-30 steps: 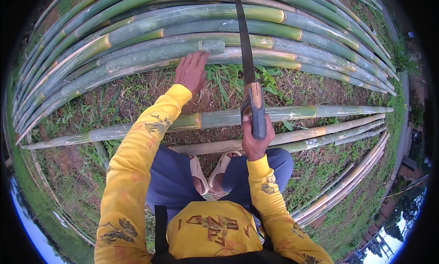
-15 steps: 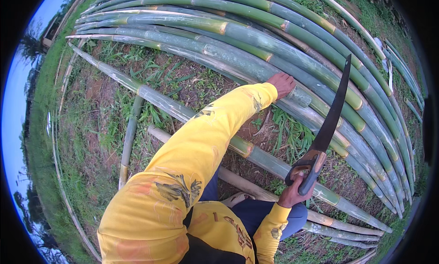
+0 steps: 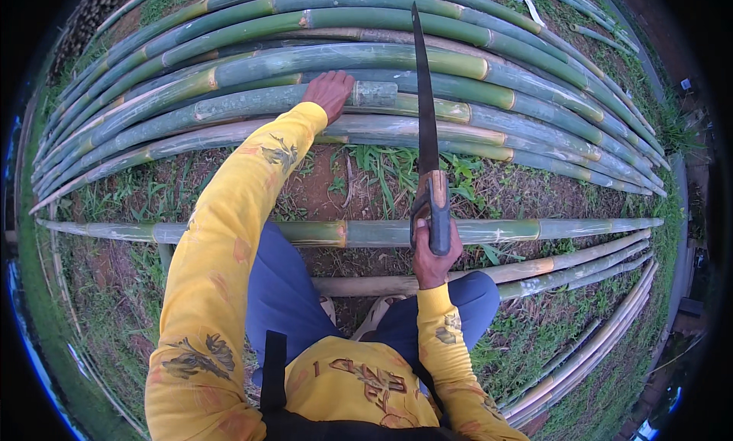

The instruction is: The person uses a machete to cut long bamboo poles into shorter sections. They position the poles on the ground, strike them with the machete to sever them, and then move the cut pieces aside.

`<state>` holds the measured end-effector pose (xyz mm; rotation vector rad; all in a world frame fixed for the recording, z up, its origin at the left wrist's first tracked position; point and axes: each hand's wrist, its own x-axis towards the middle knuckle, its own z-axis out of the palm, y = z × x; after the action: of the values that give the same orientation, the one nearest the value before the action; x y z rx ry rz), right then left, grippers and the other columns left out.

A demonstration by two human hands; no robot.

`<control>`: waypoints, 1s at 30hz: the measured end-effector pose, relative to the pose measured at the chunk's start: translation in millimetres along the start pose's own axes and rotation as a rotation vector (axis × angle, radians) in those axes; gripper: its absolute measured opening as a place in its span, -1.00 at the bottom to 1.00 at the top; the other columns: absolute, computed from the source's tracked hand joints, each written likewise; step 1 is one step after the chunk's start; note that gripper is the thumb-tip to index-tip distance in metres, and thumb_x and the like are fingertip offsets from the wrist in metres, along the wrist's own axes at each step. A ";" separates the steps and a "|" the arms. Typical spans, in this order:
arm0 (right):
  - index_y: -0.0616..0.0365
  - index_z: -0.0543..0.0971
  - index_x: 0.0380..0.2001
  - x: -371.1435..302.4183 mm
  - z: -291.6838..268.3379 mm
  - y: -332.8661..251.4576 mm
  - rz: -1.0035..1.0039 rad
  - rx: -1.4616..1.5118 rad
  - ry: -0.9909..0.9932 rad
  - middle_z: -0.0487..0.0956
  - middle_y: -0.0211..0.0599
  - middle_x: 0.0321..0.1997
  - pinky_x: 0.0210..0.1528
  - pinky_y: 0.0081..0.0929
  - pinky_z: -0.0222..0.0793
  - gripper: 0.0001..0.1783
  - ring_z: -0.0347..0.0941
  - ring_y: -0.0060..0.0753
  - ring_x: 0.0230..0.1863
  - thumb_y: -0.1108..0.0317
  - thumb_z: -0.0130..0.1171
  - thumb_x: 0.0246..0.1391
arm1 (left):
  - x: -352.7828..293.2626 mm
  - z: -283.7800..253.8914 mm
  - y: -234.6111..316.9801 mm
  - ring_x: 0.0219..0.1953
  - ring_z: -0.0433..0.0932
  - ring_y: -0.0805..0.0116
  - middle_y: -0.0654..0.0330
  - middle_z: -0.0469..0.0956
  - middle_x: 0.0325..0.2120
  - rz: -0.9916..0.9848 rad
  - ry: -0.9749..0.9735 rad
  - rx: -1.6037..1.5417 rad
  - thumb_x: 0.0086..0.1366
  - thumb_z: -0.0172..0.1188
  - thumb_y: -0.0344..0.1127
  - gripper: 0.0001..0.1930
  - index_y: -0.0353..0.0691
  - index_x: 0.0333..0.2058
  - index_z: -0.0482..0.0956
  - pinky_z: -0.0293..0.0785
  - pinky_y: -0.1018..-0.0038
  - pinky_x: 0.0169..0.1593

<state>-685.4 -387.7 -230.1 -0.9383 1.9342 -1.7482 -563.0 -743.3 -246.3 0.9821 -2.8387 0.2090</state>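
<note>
My left hand [image 3: 330,94] is wrapped over a green bamboo pole [image 3: 252,103], a short way left of that pole's blunt end. In my right hand [image 3: 435,258] is a handsaw [image 3: 427,105], gripped by its dark handle with worn brown patches. Its long, dark blade points away from me, upright in the view, and passes in front of the poles to the right of the blunt end. Whether the teeth touch any bamboo I cannot tell. My left arm reaches far forward, while the right stays bent near my knee.
Several long bamboo poles [image 3: 359,57] lie side by side across the far ground. A single pole [image 3: 473,232] runs crosswise just before my knees. Paler poles [image 3: 527,269] lie nearer on the right, with more bundled poles [image 3: 592,361] behind. Grass and reddish soil show between them.
My view has turned and straightened, so the poles run more level across it. The left hand still holds the bamboo pole, and the handsaw stays in my right hand.
</note>
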 end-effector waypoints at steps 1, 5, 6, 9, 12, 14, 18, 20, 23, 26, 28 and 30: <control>0.21 0.51 -0.39 -0.9 1.4 2.0 -0.008 0.000 0.003 0.50 -0.38 -0.55 -0.42 -0.48 0.33 -0.84 0.37 -0.59 -0.54 0.47 0.33 0.10 | 1.4 -5.7 2.5 0.04 0.52 0.04 0.07 0.50 -0.11 0.000 -0.022 -0.003 -0.05 0.42 -0.44 -0.42 -0.20 -0.02 0.40 0.47 0.19 0.11; 0.18 0.47 -0.42 0.4 14.6 2.9 -0.146 -0.096 0.026 0.41 -0.32 -0.66 -0.49 -0.45 0.28 -0.78 0.33 -0.45 -0.65 0.44 0.37 0.05 | -1.7 -15.1 -1.9 0.05 0.52 0.03 0.06 0.50 -0.09 -0.001 -0.062 -0.004 -0.07 0.47 -0.40 -0.34 -0.18 0.03 0.35 0.49 0.19 0.11; 0.18 0.46 -0.43 0.8 16.8 2.5 -0.129 -0.088 0.017 0.41 -0.32 -0.66 -0.49 -0.45 0.29 -0.77 0.33 -0.46 -0.65 0.44 0.37 0.05 | -2.5 -17.2 -1.8 0.05 0.52 0.03 0.06 0.50 -0.09 0.002 -0.060 -0.009 -0.08 0.48 -0.39 -0.32 -0.17 0.04 0.34 0.49 0.18 0.11; 0.18 0.43 -0.45 1.7 20.5 1.6 -0.081 -0.060 -0.007 0.45 -0.29 -0.63 -0.48 -0.42 0.32 -0.75 0.37 -0.46 -0.63 0.47 0.37 0.03 | -5.7 -24.0 1.6 0.04 0.53 0.03 0.05 0.51 -0.10 -0.003 -0.033 -0.052 -0.06 0.47 -0.41 -0.37 -0.17 0.01 0.36 0.50 0.18 0.11; 0.19 0.43 -0.44 2.5 26.2 9.2 -0.125 -0.010 -0.013 0.48 -0.26 -0.60 -0.48 -0.43 0.33 -0.76 0.38 -0.45 -0.62 0.48 0.36 0.03 | -4.4 -23.6 -3.3 0.06 0.52 -0.01 0.03 0.50 -0.07 -0.002 -0.057 -0.056 -0.06 0.51 -0.36 -0.33 -0.17 0.03 0.34 0.50 0.15 0.11; 0.20 0.44 -0.44 0.3 26.3 12.9 -0.130 -0.047 -0.021 0.48 -0.24 -0.59 -0.47 -0.41 0.34 -0.77 0.40 -0.39 -0.61 0.48 0.36 0.02 | -4.3 -23.6 -2.3 0.09 0.50 -0.03 0.01 0.50 -0.03 -0.041 -0.109 -0.061 -0.06 0.50 -0.36 -0.29 -0.18 0.08 0.34 0.49 0.12 0.13; 0.20 0.45 -0.43 -1.9 26.6 19.9 -0.154 -0.031 -0.022 0.45 -0.25 -0.60 -0.47 -0.39 0.34 -0.77 0.40 -0.33 -0.62 0.47 0.37 0.01 | -1.2 -24.5 -2.8 0.09 0.50 -0.05 0.01 0.50 -0.03 -0.040 -0.098 -0.065 -0.06 0.50 -0.35 -0.29 -0.17 0.08 0.35 0.49 0.11 0.12; 0.19 0.44 -0.42 -2.4 28.1 21.9 -0.199 -0.025 -0.012 0.42 -0.31 -0.62 -0.49 -0.41 0.32 -0.75 0.35 -0.43 -0.64 0.43 0.38 0.01 | -1.3 -24.8 -3.0 0.09 0.51 -0.03 0.01 0.50 -0.03 -0.033 -0.093 -0.053 -0.04 0.50 -0.36 -0.33 -0.17 0.05 0.35 0.50 0.13 0.13; 0.18 0.44 -0.43 -7.7 26.7 31.0 -0.174 -0.041 -0.030 0.42 -0.28 -0.62 -0.49 -0.39 0.33 -0.74 0.38 -0.38 -0.64 0.44 0.38 0.00 | -0.3 -21.9 -2.5 0.09 0.50 -0.07 -0.01 0.50 -0.01 -0.024 -0.095 -0.071 -0.03 0.49 -0.34 -0.30 -0.18 0.09 0.34 0.48 0.10 0.13; 0.18 0.43 -0.43 -9.0 30.0 33.3 -0.179 -0.007 -0.044 0.42 -0.27 -0.62 -0.49 -0.39 0.32 -0.75 0.38 -0.36 -0.64 0.45 0.37 0.00 | 2.1 -24.2 -4.4 0.09 0.50 -0.08 -0.02 0.50 -0.01 -0.039 -0.122 -0.053 -0.03 0.49 -0.33 -0.30 -0.18 0.09 0.34 0.48 0.10 0.13; 0.18 0.43 -0.43 -7.7 31.2 32.3 -0.187 0.012 -0.056 0.43 -0.26 -0.61 -0.49 -0.38 0.32 -0.76 0.38 -0.34 -0.64 0.45 0.37 0.01 | 3.3 -26.0 -6.1 0.09 0.50 -0.09 -0.02 0.49 -0.01 -0.027 -0.118 -0.054 -0.02 0.49 -0.33 -0.30 -0.18 0.10 0.34 0.47 0.10 0.14; 0.18 0.44 -0.42 -8.6 30.8 30.7 -0.187 0.018 -0.074 0.45 -0.25 -0.60 -0.48 -0.39 0.33 -0.77 0.40 -0.33 -0.63 0.46 0.36 0.01 | 3.6 -26.8 -4.0 0.09 0.51 -0.08 -0.02 0.50 -0.01 -0.028 -0.119 -0.052 -0.02 0.50 -0.33 -0.30 -0.18 0.09 0.35 0.48 0.11 0.14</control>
<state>-665.8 -404.0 -266.4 -1.1938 1.8321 -1.8007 -561.2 -744.0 -219.0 1.0568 -2.9181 0.0753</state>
